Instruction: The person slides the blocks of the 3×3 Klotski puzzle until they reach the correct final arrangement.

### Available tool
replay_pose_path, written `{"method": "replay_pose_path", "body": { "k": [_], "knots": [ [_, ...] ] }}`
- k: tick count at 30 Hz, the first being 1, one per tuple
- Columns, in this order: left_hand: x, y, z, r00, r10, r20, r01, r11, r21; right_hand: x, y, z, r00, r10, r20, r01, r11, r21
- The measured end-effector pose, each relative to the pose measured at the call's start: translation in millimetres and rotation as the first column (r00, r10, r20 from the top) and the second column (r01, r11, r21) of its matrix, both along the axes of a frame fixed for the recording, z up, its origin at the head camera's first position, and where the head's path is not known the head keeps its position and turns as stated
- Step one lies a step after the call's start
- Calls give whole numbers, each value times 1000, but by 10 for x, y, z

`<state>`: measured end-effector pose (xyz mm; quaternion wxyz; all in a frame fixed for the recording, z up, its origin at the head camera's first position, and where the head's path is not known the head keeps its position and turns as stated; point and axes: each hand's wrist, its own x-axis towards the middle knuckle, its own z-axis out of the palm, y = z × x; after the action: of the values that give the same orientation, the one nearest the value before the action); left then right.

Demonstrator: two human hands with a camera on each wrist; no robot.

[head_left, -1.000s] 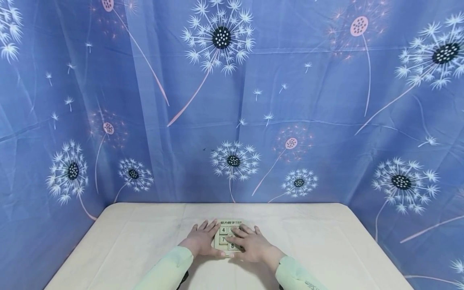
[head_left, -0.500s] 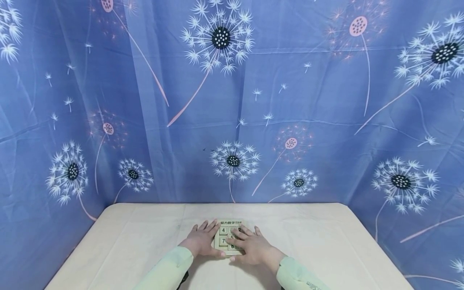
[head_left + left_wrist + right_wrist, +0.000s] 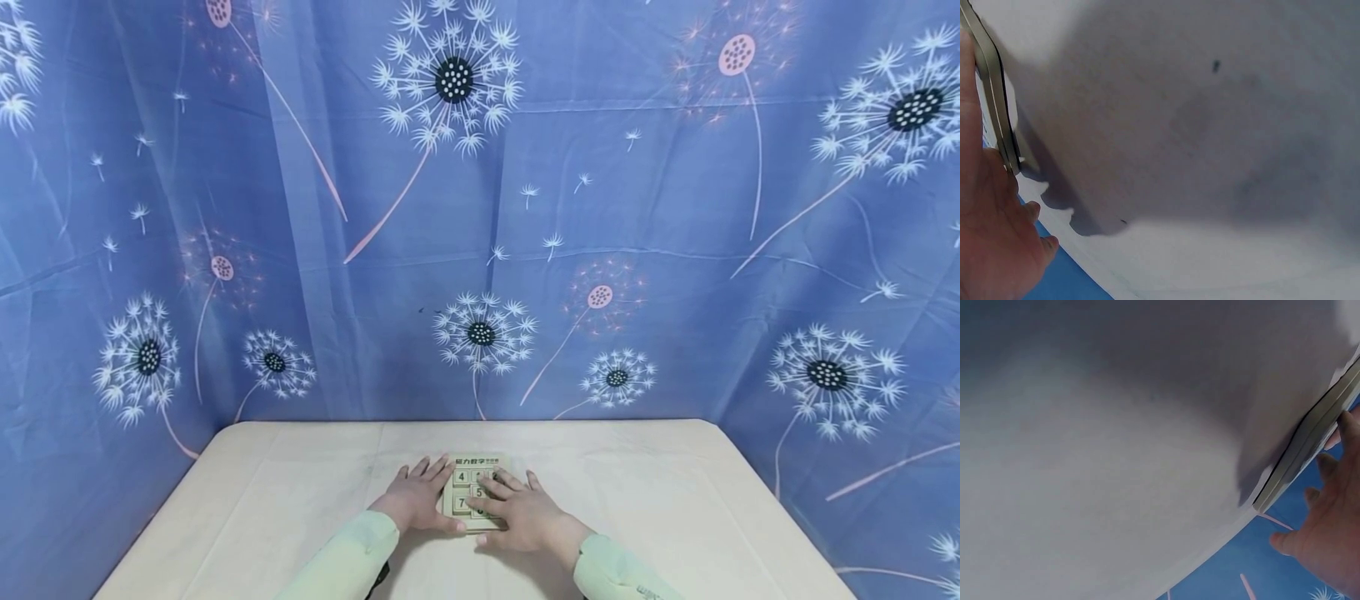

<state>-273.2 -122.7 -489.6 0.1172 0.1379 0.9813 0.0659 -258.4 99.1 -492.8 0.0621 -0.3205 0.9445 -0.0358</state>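
A pale number sliding puzzle (image 3: 481, 526) lies on the table, its dark title at the far edge. Tiles 4 (image 3: 461, 477), 5 (image 3: 479, 492) and 7 (image 3: 461, 502) show; others are partly covered by fingers. My left hand (image 3: 416, 500) holds the puzzle at its left side, thumb by the near corner. In the left wrist view, the puzzle's edge (image 3: 999, 100) runs beside that hand. My right hand (image 3: 528, 515) spreads over the right half, fingertips on the tiles. The right wrist view shows its fingers (image 3: 1327, 464) beside the board's far side.
A cream-covered table (image 3: 675, 500) bears the puzzle. Blue dandelion-print curtains (image 3: 405, 333) enclose its back and sides. Pale green sleeves (image 3: 348, 554) cover both forearms.
Tile 7 has slid slightly toward me. My right fingers have shifted a little on the tiles, so tile 5 shows more and tile 8 less. My left hand stays in place.
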Motion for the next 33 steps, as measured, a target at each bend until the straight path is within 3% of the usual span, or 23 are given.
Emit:
{"method": "replay_pose_path", "body": {
  "k": [33],
  "knots": [
    [19,17,28,1000,4,8,-4,1000,-13,56,35,40,999,37,-7,-37,999,4]
  ]
}}
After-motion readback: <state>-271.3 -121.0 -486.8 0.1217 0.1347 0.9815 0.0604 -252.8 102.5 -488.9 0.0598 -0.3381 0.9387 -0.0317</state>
